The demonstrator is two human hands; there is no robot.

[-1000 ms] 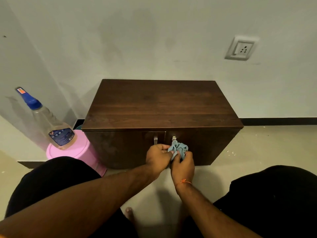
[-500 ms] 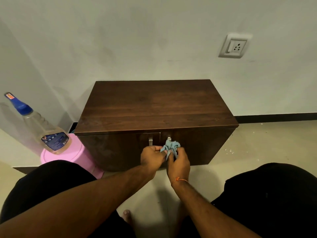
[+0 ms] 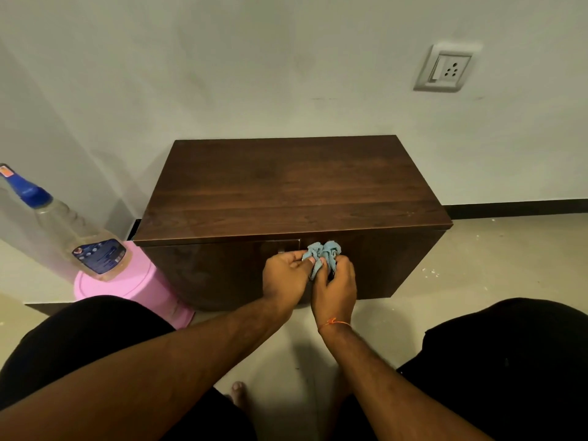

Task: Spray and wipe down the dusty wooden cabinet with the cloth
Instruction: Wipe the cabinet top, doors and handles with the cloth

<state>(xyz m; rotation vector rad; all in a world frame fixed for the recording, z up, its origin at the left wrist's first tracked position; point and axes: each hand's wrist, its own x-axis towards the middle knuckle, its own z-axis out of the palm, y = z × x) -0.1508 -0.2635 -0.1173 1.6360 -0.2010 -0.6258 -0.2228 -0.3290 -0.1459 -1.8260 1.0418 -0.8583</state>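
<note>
A low dark wooden cabinet (image 3: 292, 189) stands against the wall, its two doors facing me. A small crumpled blue cloth (image 3: 323, 253) is bunched against the upper middle of the cabinet front. My left hand (image 3: 284, 276) pinches the cloth's left edge, and my right hand (image 3: 335, 289) grips it from below. The hands and cloth hide the door handles almost entirely. A clear spray bottle (image 3: 79, 237) with a blue cap and blue label stands at the left on a pink stool.
The pink stool (image 3: 133, 291) sits on the floor right beside the cabinet's left side. My knees in black fill both lower corners. A wall socket (image 3: 444, 70) is up at the right. Pale floor lies to the right of the cabinet.
Both hands have stayed together on the cloth at the cabinet front, kneading it slightly. The view has shifted a little; the bottle and stool have not moved.
</note>
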